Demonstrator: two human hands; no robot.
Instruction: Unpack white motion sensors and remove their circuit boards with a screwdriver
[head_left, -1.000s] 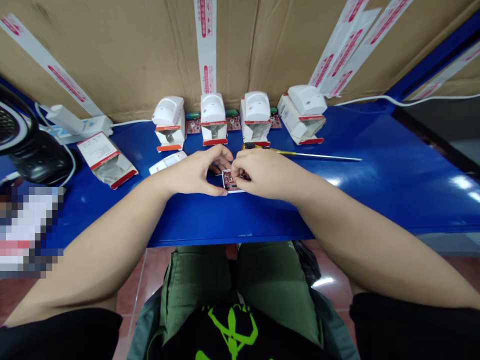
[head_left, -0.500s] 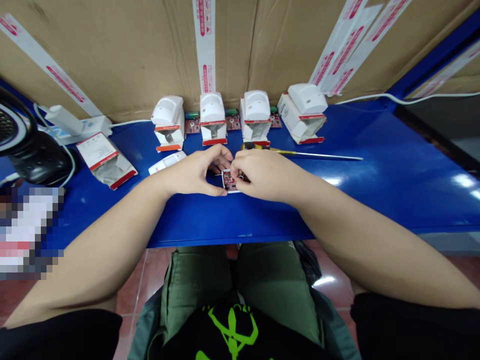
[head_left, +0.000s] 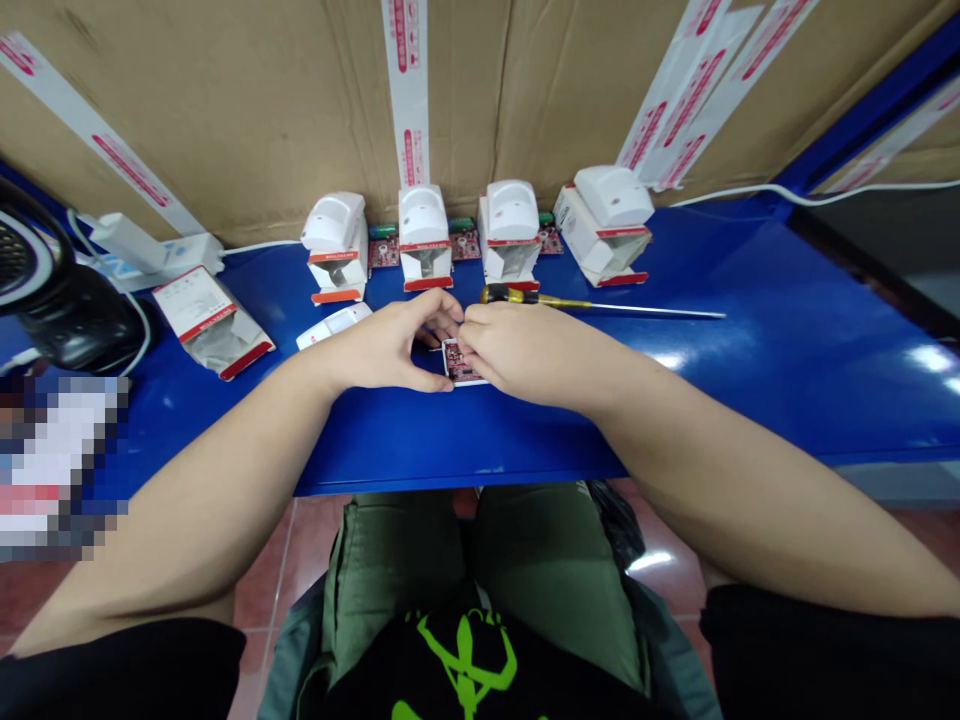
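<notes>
At the far left of the blue bench (head_left: 225, 400) sits a black ring-shaped device (head_left: 67, 320), with a white power strip (head_left: 157, 255) behind it. Nearer the middle lies an opened white-and-red carton (head_left: 214, 325), then a loose white sensor cover (head_left: 334, 325). Along the far edge, against taped cardboard (head_left: 225, 130), stand four white motion sensors (head_left: 424, 215) on opened cartons, with red circuit boards (head_left: 385, 252) between them.

The left grip (head_left: 390, 345) is curved, its fingers arching past the far side of a small red circuit board (head_left: 459, 362) and its thumb ending beside the near corner; whether it pinches, I cannot tell. The board lies flat on the bench between both hands. The right grip (head_left: 525, 350) is pressed together on the board's right part, hiding it. Just beyond lies a yellow-handled screwdriver (head_left: 600, 305).
</notes>
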